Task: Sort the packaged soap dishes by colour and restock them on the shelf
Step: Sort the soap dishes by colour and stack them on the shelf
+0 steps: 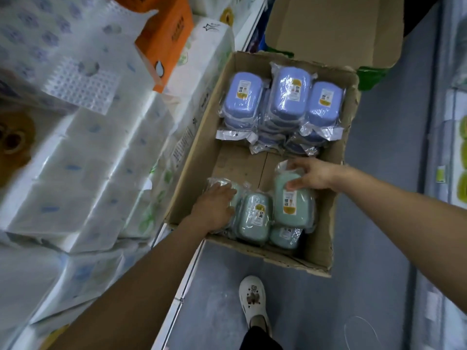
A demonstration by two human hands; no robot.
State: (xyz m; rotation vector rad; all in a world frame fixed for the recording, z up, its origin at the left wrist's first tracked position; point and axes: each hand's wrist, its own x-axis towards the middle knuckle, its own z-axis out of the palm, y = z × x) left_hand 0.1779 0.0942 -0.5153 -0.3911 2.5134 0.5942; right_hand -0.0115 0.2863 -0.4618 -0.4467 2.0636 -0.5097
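Brown corrugated cardboard box [194, 157] holds blue plastic-wrapped soap dishes [290, 92] at its far end and green wrapped soap dishes [255, 215] along its near edge. Sorting looks done; the left hand [214, 208] and right hand [312, 173] each curl around a green pack. Next: lift them to the shelf.

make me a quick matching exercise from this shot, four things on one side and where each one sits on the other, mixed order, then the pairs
Things
1. blue soap dishes
2. green soap dishes
3. orange box
4. white shoe

Places
A. on the grey floor, just outside the near wall of the carton
B. far end of the carton
C. on top of the white paper packs, left of the carton
D. near end of the carton, under the left hand and right hand

Pairs: 1-B, 2-D, 3-C, 4-A
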